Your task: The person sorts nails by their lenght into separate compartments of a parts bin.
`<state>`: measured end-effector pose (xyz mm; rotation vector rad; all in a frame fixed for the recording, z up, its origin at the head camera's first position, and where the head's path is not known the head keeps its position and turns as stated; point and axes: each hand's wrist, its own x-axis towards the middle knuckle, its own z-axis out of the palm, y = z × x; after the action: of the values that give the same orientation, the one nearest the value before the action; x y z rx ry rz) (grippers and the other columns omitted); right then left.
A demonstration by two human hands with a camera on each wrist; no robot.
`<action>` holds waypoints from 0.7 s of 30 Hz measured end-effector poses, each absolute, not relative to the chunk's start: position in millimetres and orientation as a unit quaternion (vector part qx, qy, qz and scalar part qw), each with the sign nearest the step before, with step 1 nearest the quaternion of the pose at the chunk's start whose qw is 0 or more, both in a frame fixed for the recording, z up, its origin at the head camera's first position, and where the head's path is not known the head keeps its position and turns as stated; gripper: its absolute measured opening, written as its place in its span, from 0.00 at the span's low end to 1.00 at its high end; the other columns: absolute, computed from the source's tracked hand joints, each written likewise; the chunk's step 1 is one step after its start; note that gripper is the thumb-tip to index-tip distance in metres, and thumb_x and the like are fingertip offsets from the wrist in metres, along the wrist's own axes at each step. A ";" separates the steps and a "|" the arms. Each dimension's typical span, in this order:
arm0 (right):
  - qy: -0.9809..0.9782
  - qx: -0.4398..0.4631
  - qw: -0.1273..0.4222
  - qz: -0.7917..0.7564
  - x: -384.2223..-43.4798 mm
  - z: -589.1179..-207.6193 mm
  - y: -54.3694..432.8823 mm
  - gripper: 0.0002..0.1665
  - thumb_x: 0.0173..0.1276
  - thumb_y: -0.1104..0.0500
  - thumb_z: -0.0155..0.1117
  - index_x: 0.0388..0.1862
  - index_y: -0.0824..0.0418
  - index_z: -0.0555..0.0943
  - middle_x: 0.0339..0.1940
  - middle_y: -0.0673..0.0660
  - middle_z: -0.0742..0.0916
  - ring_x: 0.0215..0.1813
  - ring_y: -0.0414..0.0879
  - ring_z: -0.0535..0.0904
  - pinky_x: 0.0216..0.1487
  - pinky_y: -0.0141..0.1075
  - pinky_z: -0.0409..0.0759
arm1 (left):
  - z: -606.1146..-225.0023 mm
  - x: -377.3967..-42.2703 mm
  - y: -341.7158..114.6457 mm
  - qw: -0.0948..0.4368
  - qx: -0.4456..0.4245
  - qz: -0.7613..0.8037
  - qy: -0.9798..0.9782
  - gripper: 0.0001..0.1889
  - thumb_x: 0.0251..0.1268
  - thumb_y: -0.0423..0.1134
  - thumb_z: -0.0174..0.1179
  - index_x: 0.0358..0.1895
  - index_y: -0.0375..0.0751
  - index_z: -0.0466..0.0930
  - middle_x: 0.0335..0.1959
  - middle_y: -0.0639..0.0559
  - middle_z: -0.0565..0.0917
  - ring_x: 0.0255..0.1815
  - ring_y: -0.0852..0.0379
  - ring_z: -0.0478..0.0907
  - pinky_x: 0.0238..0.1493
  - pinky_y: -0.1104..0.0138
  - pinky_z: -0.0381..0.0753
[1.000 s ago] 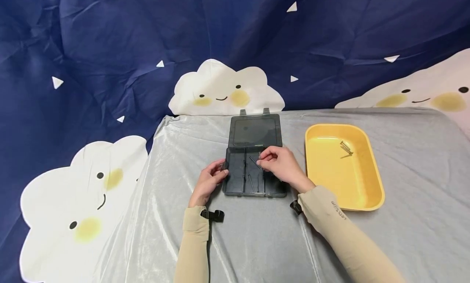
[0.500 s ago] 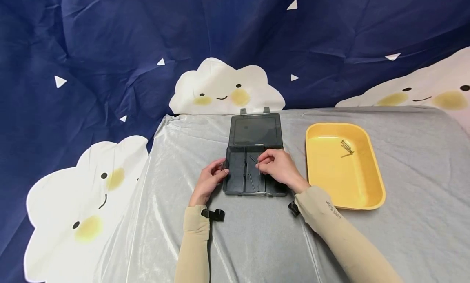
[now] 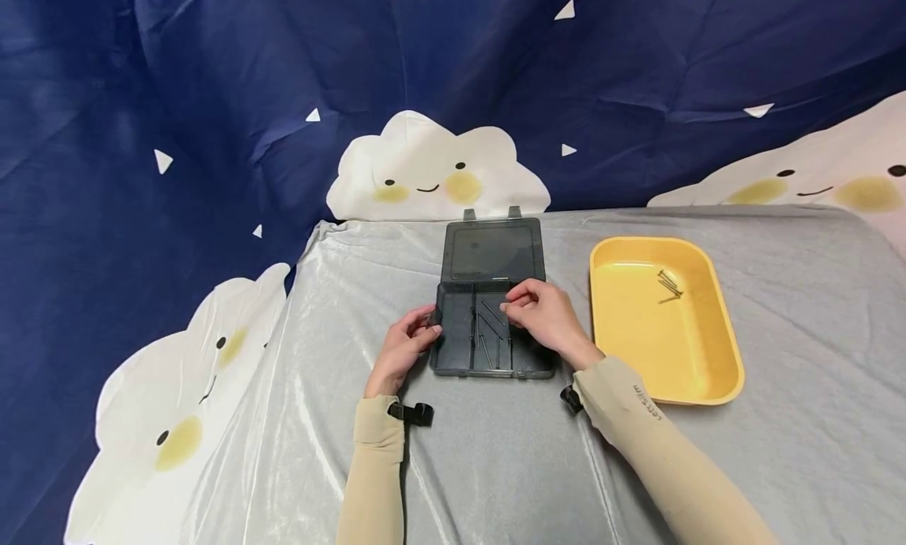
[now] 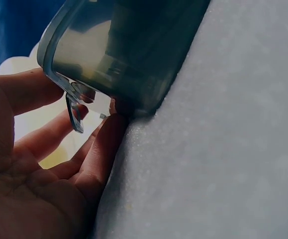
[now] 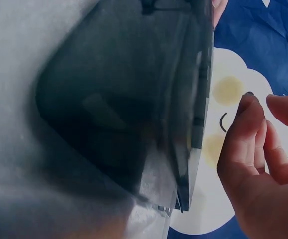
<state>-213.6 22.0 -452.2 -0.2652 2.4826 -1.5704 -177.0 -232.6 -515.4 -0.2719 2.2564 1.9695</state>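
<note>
A dark translucent plastic box [image 3: 453,333] with inner dividers lies on the grey cloth, its hinged lid [image 3: 491,250] thrown back. Several long, thin nails or screws [image 3: 485,352] lie at different angles in its middle compartment. My left hand [image 3: 403,344] holds the box's left side; in the left wrist view the thumb is at the rim and the fingers reach the lower edge beside a clear latch [image 4: 74,113]. Above the right part of the box is my right hand [image 3: 543,317]. Its thumb and index finger are apart with nothing between them in the right wrist view.
To the right stands a yellow tray [image 3: 630,356] with several more nails or screws [image 3: 668,284] in its upper part. Grey velvety cloth [image 3: 495,466] covers the table. A blue backdrop [image 3: 453,49] with printed clouds hangs behind.
My right hand lowers a nail or screw into the middle compartment, lets go of it, then lifts slightly up and to the right. The left hand stays in place.
</note>
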 end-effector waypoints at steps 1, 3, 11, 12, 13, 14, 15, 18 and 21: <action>0.836 -0.089 0.094 -0.533 -213.7 -451.0 23.4 0.11 0.63 0.58 0.67 0.41 0.64 0.81 0.32 0.59 0.88 0.28 0.44 0.83 0.32 0.33 0.79 | -515.4 -177.1 -232.2 0.066 -0.090 0.653 0.749 0.25 0.63 0.33 0.63 0.65 0.41 0.73 0.55 0.37 0.79 0.41 0.66 0.78 0.40 0.74 0.78; 0.834 -0.087 0.088 -0.538 -213.6 -447.7 26.3 0.11 0.64 0.59 0.67 0.41 0.65 0.81 0.32 0.60 0.88 0.29 0.46 0.84 0.31 0.33 0.80 | -515.1 -177.2 -231.8 0.064 -0.089 0.653 0.749 0.25 0.63 0.33 0.63 0.65 0.41 0.74 0.55 0.37 0.79 0.42 0.66 0.78 0.41 0.73 0.78; 0.848 -0.094 0.057 -0.518 -214.7 -431.3 43.6 0.10 0.65 0.58 0.66 0.41 0.64 0.82 0.31 0.59 0.87 0.29 0.46 0.82 0.32 0.31 0.79 | -514.4 -176.7 -232.0 0.068 -0.095 0.652 0.749 0.24 0.63 0.33 0.63 0.64 0.44 0.75 0.55 0.39 0.80 0.44 0.62 0.79 0.41 0.72 0.78; 0.852 -0.094 0.051 -0.513 -214.9 -428.7 46.3 0.10 0.65 0.58 0.66 0.40 0.64 0.82 0.30 0.58 0.87 0.28 0.45 0.82 0.32 0.30 0.78 | -514.4 -176.6 -232.1 0.070 -0.096 0.651 0.749 0.24 0.63 0.33 0.63 0.64 0.45 0.75 0.55 0.39 0.80 0.44 0.62 0.79 0.41 0.72 0.78; 0.855 -0.094 0.044 -0.508 -214.8 -425.7 49.1 0.10 0.65 0.58 0.66 0.40 0.64 0.82 0.30 0.58 0.87 0.28 0.43 0.81 0.32 0.30 0.78 | -514.3 -176.4 -232.0 0.071 -0.095 0.652 0.749 0.24 0.63 0.34 0.63 0.64 0.45 0.75 0.55 0.39 0.80 0.44 0.62 0.79 0.41 0.72 0.78; 0.857 -0.094 0.038 -0.505 -214.8 -422.7 52.0 0.10 0.64 0.58 0.66 0.40 0.64 0.82 0.30 0.58 0.87 0.28 0.41 0.80 0.32 0.29 0.77 | -514.5 -176.4 -232.1 0.071 -0.093 0.653 0.748 0.24 0.63 0.34 0.63 0.64 0.45 0.75 0.55 0.38 0.79 0.44 0.63 0.79 0.41 0.72 0.78; 0.860 -0.094 0.031 -0.501 -214.8 -419.6 55.0 0.10 0.64 0.58 0.66 0.40 0.64 0.82 0.30 0.58 0.87 0.28 0.39 0.79 0.32 0.28 0.77 | -514.1 -176.3 -232.0 0.073 -0.093 0.655 0.747 0.24 0.63 0.34 0.63 0.64 0.45 0.75 0.56 0.38 0.79 0.43 0.63 0.79 0.41 0.72 0.77; 0.865 -0.096 0.013 -0.493 -215.7 -411.1 64.2 0.10 0.64 0.59 0.66 0.39 0.64 0.83 0.33 0.60 0.88 0.29 0.37 0.79 0.32 0.26 0.76 | -506.1 -174.4 -230.9 0.079 -0.089 0.658 0.744 0.25 0.64 0.33 0.62 0.65 0.41 0.73 0.57 0.35 0.78 0.42 0.65 0.79 0.42 0.72 0.77; 0.872 -0.104 -0.009 -0.479 -217.0 -403.5 73.3 0.10 0.64 0.59 0.66 0.39 0.65 0.83 0.34 0.61 0.87 0.30 0.39 0.78 0.32 0.25 0.75 | -504.3 -175.3 -231.4 0.089 -0.084 0.658 0.743 0.26 0.65 0.31 0.61 0.67 0.37 0.71 0.59 0.32 0.77 0.42 0.66 0.78 0.43 0.71 0.78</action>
<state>-217.0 73.3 -403.5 -0.3279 2.7541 -1.5115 -175.3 -231.4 -504.3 -0.2507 2.2113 1.9580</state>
